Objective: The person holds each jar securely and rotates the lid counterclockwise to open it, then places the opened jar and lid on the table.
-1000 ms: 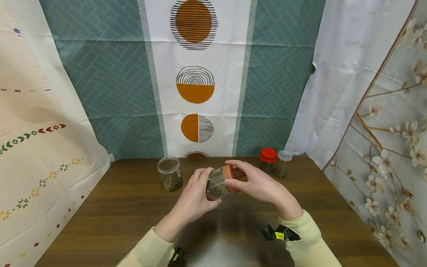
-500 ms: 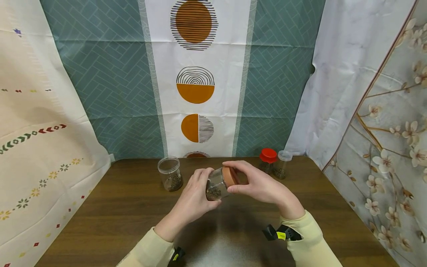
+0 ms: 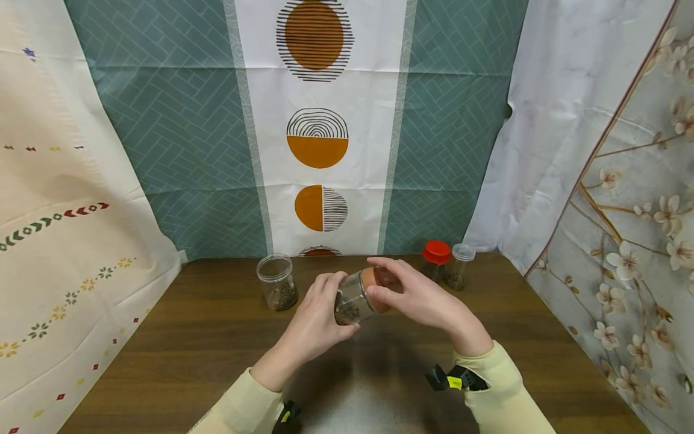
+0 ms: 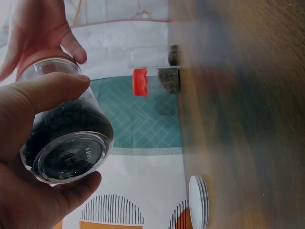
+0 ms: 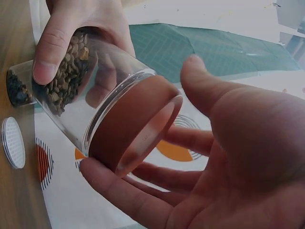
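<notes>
A clear jar (image 5: 71, 90) with brown bean-like pieces inside is held tilted above the table. My left hand (image 3: 317, 316) grips the glass body, with fingers on the far side and thumb on the near side. The terracotta-coloured lid (image 5: 136, 124) sits on the jar's mouth, facing right. Around that lid is my right hand (image 3: 414, 298), its fingers spread in a loose curve. In the right wrist view its thumb stands apart from the lid, while a fingertip touches near the jar's rim. Whether the lid is loose cannot be told.
An uncovered clear jar (image 3: 276, 286) with dark contents stands at the back left. A red-capped jar (image 3: 435, 259) and a narrower clear container (image 3: 458, 268) stand at the back right. A ridged disc like a lid (image 5: 13, 143) lies on the wooden table (image 3: 211, 361). Cloth hangs behind.
My right hand twisted a little at the lid, then came back to about its earlier position. The left hand and the jar have stayed nearly still.
</notes>
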`<state>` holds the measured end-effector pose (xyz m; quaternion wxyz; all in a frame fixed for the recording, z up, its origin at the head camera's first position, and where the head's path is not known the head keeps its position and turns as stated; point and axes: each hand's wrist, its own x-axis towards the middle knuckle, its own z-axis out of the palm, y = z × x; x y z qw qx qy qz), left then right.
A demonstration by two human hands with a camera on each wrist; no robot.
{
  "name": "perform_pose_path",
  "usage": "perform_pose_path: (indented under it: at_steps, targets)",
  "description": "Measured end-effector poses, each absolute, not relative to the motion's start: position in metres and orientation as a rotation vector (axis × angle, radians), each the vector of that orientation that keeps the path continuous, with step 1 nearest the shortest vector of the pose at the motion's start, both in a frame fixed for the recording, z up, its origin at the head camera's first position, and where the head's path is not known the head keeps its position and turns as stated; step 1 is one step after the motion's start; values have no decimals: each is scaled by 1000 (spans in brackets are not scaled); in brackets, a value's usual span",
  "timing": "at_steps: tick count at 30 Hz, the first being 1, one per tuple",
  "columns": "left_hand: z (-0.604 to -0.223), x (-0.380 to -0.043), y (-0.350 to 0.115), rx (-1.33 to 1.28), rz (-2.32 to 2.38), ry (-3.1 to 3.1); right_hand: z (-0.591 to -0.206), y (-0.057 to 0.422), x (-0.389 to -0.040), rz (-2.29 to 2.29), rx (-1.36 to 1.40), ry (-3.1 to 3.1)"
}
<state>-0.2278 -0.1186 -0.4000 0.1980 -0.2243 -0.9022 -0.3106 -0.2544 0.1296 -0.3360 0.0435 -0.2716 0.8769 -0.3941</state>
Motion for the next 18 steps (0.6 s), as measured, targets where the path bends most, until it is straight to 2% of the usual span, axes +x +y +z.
perform_pose_path:
  at_steps: [7,18]
  targets:
    - [-400,-228,-118,-635,-864,-2533,-338,128,-256,-1210,-824,2644]
    - [-400,-227,-120,-628,-871,-2532,-339,136,-255,-1233,-1064,2619]
